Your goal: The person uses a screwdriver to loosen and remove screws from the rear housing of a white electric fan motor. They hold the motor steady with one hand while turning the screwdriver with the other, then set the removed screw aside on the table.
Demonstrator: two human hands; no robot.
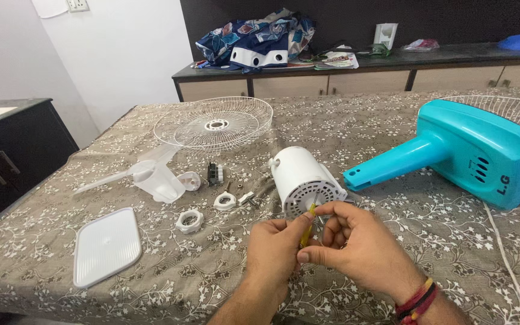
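Observation:
Both my hands meet low in the middle of the head view, just in front of a white fan motor housing lying on its side on the patterned cloth. My left hand and my right hand pinch a thin yellow-handled tool whose tip points at the vented end of the motor. Red and yellow threads circle my right wrist.
A turquoise fan body lies right with a white cord. A wire fan grille, clear fan blade, white plastic nuts and a white flat cover lie left. A dark cabinet stands beyond the bed's left edge.

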